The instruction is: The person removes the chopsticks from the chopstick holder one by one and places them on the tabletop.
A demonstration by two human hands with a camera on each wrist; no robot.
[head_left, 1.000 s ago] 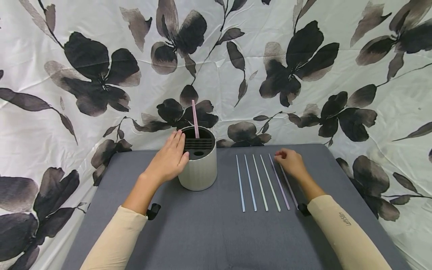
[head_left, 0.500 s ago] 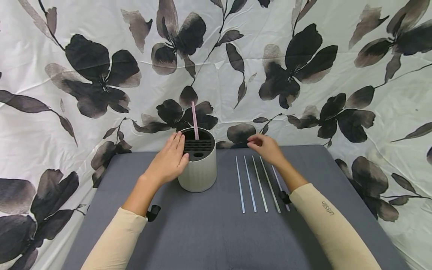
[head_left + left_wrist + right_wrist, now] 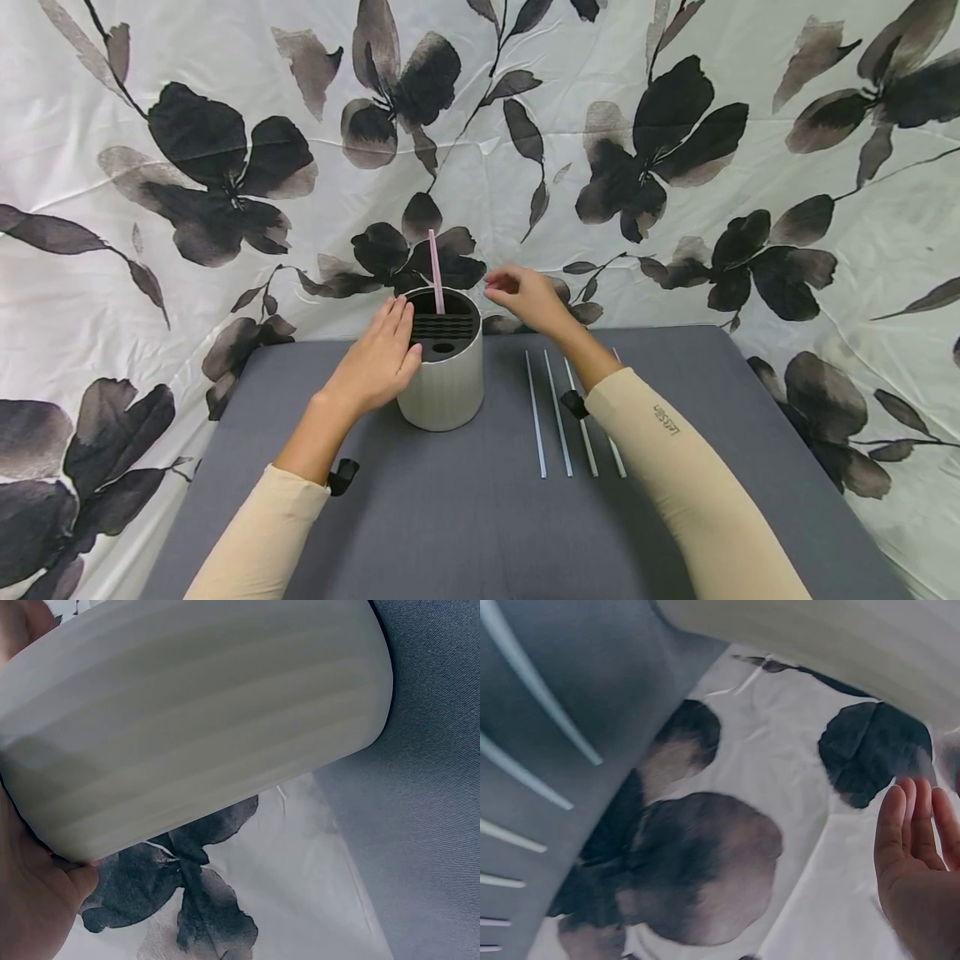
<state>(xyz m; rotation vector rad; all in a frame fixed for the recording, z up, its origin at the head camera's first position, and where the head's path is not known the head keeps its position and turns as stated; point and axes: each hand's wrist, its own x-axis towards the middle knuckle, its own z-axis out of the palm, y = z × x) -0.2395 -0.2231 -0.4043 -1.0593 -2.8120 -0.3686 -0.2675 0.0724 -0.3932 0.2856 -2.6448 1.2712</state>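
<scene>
An off-white ribbed cylindrical desk organizer (image 3: 444, 400) with a black slotted insert stands on the table. A thin pink stick (image 3: 436, 271) rises from its back opening. My left hand (image 3: 372, 364) rests against the organizer's left rim, fingers straight; the left wrist view shows the organizer's wall (image 3: 225, 720) close up. Beside the organizer's upper right hovers my right hand (image 3: 527, 300), fingers loosely bent, with nothing visible between them. Fingers (image 3: 922, 832) show relaxed and apart in the right wrist view. Several thin pastel sticks (image 3: 557, 412) lie in a row, partly covered by the right forearm.
A grey table (image 3: 450, 533) carries everything. Behind it hangs a white cloth (image 3: 487, 183) with dark floral print, close to the organizer's back. Black wrist cameras (image 3: 342, 477) stick out from both wrists.
My right hand has moved left from above the rightmost sticks to the organizer's upper right side. The left hand has stayed at the rim, and the pink stick still stands inside.
</scene>
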